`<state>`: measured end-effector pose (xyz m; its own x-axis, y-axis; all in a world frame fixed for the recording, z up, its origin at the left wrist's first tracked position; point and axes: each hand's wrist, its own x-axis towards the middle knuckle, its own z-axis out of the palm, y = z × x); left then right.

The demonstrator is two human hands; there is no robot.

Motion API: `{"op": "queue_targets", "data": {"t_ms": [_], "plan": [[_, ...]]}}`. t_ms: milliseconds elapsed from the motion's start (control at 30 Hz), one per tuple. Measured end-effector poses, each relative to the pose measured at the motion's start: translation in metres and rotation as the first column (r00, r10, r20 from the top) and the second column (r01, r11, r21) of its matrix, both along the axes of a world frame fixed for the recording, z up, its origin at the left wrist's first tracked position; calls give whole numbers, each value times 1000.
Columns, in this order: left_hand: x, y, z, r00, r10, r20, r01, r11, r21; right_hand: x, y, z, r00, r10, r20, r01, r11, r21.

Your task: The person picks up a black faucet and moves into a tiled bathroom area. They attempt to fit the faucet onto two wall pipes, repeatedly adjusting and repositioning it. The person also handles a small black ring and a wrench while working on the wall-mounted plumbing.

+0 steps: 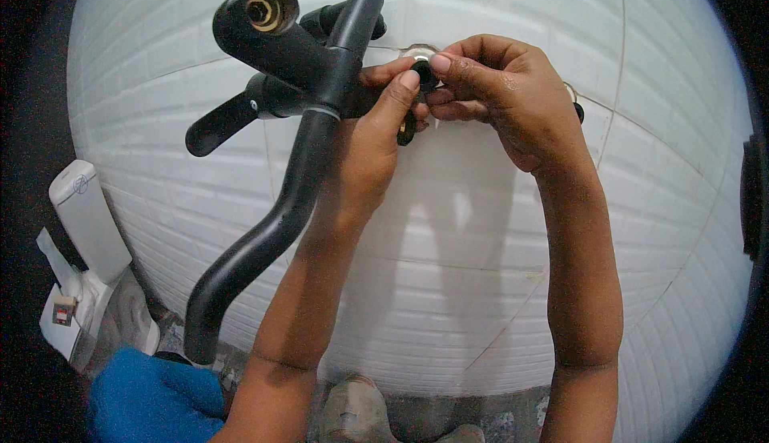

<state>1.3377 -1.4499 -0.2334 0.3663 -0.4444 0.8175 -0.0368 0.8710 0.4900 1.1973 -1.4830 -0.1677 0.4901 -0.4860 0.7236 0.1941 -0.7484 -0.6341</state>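
Note:
A black mixer tap [332, 74] with a long curved spout [268, 247] reaches out from the white wall. Brass shows inside its round opening [264, 10] at the upper left. My left hand [372, 146] is behind the tap body, its thumb and fingers closed on a small black round fitting [424, 74] at the wall. From the other side, my right hand [505, 90] pinches the same fitting, fingertips beside a shiny metal ring [419, 50]. Beneath my left fingers sits a dark piece [407, 129], partly hidden. The tap hides some of my left fingers.
White ribbed tiles [481, 299] cover the wall. Right of my right hand, another small dark fitting [577, 111] shows at the wall. A white toilet [92, 227] stands at the left, with a small box [64, 310] on it. Below are a blue-clothed knee [156, 395] and a shoe [356, 411].

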Motion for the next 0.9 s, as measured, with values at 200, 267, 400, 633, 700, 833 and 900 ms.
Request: {"op": "queue_targets", "data": {"t_ms": [200,267,400,633,700,833,900], "plan": [[1,-1,1,1000,-1,-18,1,1000,-10,10,-5,-2,993,-105,57,113,980,-163],[0,-2,0,1000,16,-20,-17,999,-34,12,-11,0,982,-187,30,189,943,-273],[0,-5,0,999,29,-30,-30,998,-49,4,-15,4,987,-150,-56,133,961,-241],[0,-1,5,998,35,-47,-35,999,-16,-13,-5,-11,987,-160,-16,148,941,-305],[-1,-1,5,998,52,-32,-53,998,-16,-13,-6,-14,985,-173,-15,152,904,-400],[7,-7,8,998,55,35,-53,997,-57,3,-16,-15,903,-333,272,406,456,-792],[20,-12,11,991,31,128,-21,996,-82,7,-19,-19,861,-395,321,465,353,-812]]}}
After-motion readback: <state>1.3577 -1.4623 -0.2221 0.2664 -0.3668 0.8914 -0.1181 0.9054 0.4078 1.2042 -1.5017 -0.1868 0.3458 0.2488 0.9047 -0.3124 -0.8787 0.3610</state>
